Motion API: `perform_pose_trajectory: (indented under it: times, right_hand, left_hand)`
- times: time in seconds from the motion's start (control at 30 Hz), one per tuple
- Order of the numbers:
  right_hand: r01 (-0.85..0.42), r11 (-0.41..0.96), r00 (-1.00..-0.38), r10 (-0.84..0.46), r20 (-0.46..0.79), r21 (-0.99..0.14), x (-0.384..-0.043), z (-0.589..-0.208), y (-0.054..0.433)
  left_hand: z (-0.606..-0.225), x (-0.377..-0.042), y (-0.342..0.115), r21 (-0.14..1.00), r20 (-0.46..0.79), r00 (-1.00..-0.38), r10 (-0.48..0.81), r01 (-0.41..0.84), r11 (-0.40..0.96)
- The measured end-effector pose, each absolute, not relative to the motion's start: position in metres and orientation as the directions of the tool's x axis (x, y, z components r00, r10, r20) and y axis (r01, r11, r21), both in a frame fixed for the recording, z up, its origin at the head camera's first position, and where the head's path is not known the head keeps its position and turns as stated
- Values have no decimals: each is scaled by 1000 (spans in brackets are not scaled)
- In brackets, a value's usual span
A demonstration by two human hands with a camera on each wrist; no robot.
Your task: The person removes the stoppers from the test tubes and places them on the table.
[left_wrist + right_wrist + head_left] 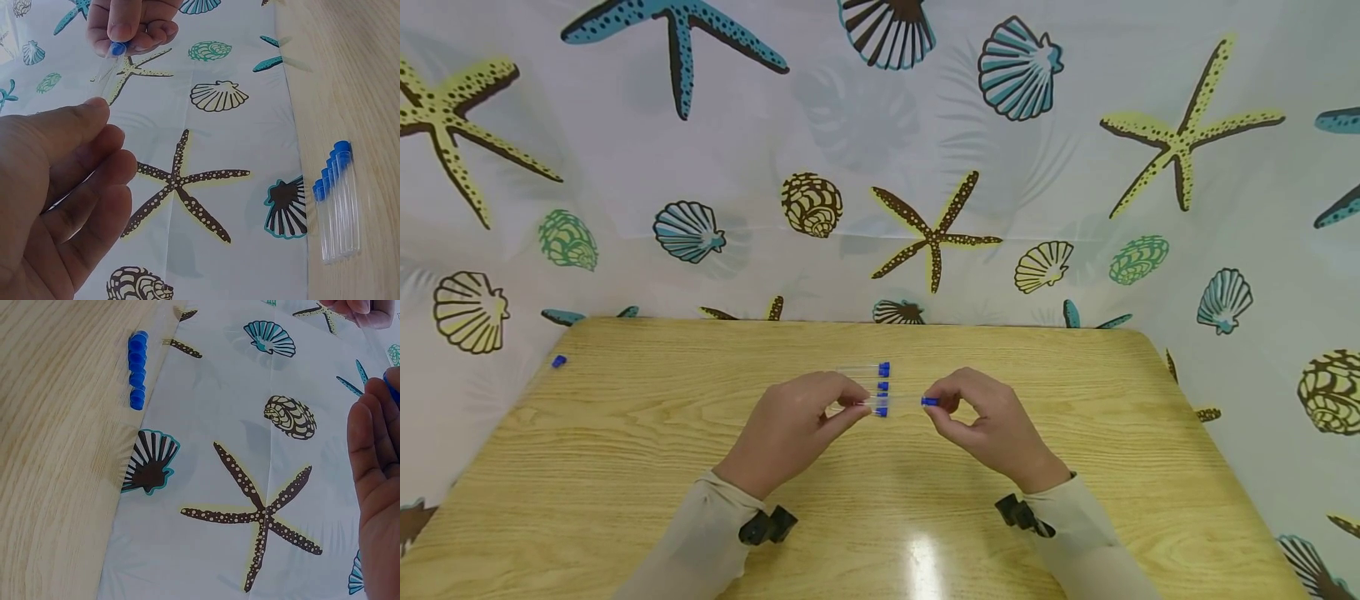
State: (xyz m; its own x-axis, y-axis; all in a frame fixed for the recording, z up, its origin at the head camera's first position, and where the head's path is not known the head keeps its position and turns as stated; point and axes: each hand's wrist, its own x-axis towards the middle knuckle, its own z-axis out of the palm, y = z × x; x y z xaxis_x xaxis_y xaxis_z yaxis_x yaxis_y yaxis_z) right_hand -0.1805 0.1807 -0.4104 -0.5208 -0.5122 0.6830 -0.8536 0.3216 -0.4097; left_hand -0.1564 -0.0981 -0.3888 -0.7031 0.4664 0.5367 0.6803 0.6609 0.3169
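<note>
Between thumb and fingertips, my left hand (801, 425) pinches a clear test tube (110, 78), its mouth end pointing toward the right hand. Facing it, my right hand (988, 421) pinches a small blue cap (929, 402). A short gap shows between cap and tube in the head view, while they overlap in the left wrist view. Just beyond the left fingertips, several clear tubes with blue caps (340, 206) lie side by side on the table, capped ends to the right. The left hand partly covers this row in the head view.
One more blue cap (559, 361) lies near the far left edge of the wooden table (647, 358). A white cloth (760, 275) printed with shells and starfish hangs behind the table and along its sides. Both wrists carry small black devices (767, 526).
</note>
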Motion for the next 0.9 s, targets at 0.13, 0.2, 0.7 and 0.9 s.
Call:
perform_pose_trajectory:
  times: [0.13,0.2,0.7,0.9]
  right_hand:
    - [-851,324,-525,-512,680,-412,-181,-411,181]
    - [-852,325,-524,-513,680,-411,-181,-411,181]
    - [-849,320,-527,-496,690,-420,-183,-413,183]
    - [-837,352,-546,-481,686,-419,-185,-414,185]
  left_hand:
    - [-388,-156,-98,317,532,-707,466,677,664]
    - [-388,-156,-98,320,529,-709,465,675,665]
    - [-389,-159,-101,366,483,-759,437,628,687]
    - [-389,-161,-105,395,391,-813,432,572,719]
